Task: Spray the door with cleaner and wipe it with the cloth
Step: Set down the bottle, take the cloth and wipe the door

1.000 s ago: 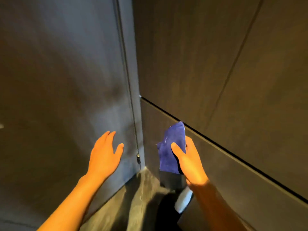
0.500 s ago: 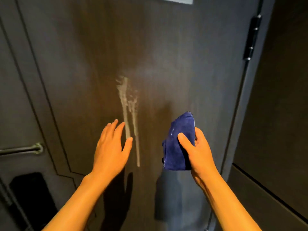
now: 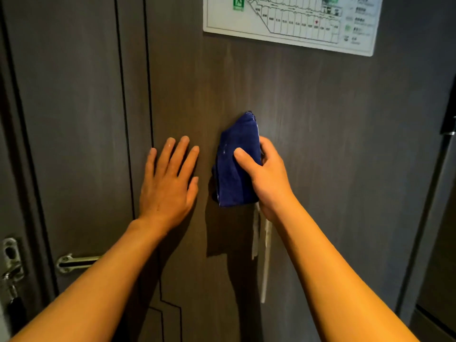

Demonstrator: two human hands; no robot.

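Pinching the folded blue cloth [image 3: 235, 166] between thumb and fingers [image 3: 243, 156], your right hand [image 3: 270, 180] holds it up against the door [image 3: 333, 144], long axis upright. The pale runs of cleaner [image 3: 265, 255] trail straight down from just under that hand, so the wipe probably goes downward along them. Your left hand [image 3: 167, 183] lies flat on the door just left of the cloth, fingers spread, holding nothing; the right is the nearer hand to the streaks. The evacuation plan [image 3: 288, 21] hangs well above
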